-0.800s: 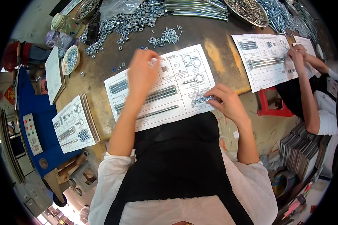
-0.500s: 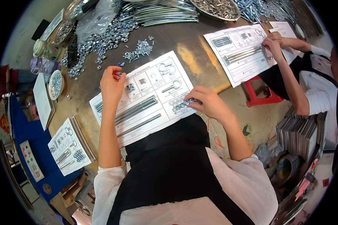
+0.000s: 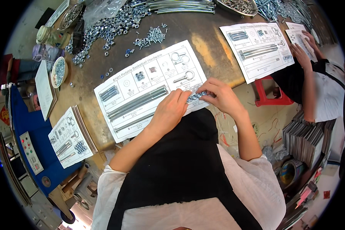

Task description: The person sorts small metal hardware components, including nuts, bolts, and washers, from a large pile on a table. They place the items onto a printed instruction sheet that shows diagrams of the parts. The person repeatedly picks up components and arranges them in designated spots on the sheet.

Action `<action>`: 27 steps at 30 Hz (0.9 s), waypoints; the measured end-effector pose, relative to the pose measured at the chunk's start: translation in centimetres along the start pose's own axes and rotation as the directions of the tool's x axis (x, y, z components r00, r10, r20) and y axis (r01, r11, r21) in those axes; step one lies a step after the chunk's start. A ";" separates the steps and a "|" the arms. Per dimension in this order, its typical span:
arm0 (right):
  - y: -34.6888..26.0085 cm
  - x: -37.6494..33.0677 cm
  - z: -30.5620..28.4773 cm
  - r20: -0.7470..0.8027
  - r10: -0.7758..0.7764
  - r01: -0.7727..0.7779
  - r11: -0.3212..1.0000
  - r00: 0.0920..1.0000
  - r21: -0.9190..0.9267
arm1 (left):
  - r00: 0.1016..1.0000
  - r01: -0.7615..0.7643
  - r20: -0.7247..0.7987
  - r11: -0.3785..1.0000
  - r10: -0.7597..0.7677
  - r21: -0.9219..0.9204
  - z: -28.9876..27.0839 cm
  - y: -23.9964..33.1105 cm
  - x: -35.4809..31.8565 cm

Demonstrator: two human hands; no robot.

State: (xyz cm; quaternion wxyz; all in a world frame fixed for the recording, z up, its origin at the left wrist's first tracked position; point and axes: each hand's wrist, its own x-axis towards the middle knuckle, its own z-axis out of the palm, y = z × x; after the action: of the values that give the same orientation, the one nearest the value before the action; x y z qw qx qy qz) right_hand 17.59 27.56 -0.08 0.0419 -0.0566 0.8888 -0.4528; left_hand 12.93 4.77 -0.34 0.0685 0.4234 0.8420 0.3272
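A white printed sheet (image 3: pixel 125 86) with pictures of bolts, rings and nuts lies at an angle on the table in front of me. A row of small lock nuts (image 3: pixel 194 96) with bluish rings sits near its right edge, by printed circles. My left hand (image 3: pixel 169 112) reaches across the sheet, fingertips pinched at the left end of this row; the nut there is partly hidden. My right hand (image 3: pixel 222 96) comes from the right, thumb and forefinger closed on a nut at the row's right end. The two hands are close together, with several nuts between them.
Behind the sheet lie a small heap of screws (image 3: pixel 154 36), a large spread of nuts (image 3: pixel 115 25) and long bolts (image 3: pixel 182 6). A bowl of small parts (image 3: pixel 59 73) and a stack of printed boards (image 3: pixel 73 138) are at left. A co-worker (image 3: pixel 320 84) sits at right beside another sheet (image 3: pixel 253 71).
My left hand has come from the sheet's far left edge, right and nearer, to the nut row. My right hand stays at the nuts. The co-worker's hands have moved off their sheet, rightward.
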 end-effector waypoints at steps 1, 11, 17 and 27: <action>0.0 0.0 0.0 -0.002 0.001 -0.001 1.000 1.000 0.002 | 1.000 -0.002 0.002 1.000 0.002 0.002 0.0 0.0 -0.1; -0.2 0.1 0.0 0.032 0.008 -0.008 1.000 0.999 -0.001 | 0.998 0.060 0.006 0.998 -0.060 -0.023 -0.2 0.2 -0.3; -3.5 3.1 -1.4 -0.039 -0.013 0.009 0.995 0.999 -0.098 | 0.880 0.300 -0.362 0.951 -0.308 -0.079 -9.0 -8.6 3.0; -4.8 28.9 11.5 -0.179 -0.400 0.371 0.912 0.899 -0.172 | 0.693 0.581 -0.594 0.805 -0.409 0.123 -10.2 -24.7 4.9</action>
State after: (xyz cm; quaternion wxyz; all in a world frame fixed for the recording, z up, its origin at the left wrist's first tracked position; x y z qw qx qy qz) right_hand -9.28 11.56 -3.59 -0.1467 -0.1863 0.8875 -0.3951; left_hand -10.62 -7.09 -6.69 -0.1499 0.0729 0.9486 0.2692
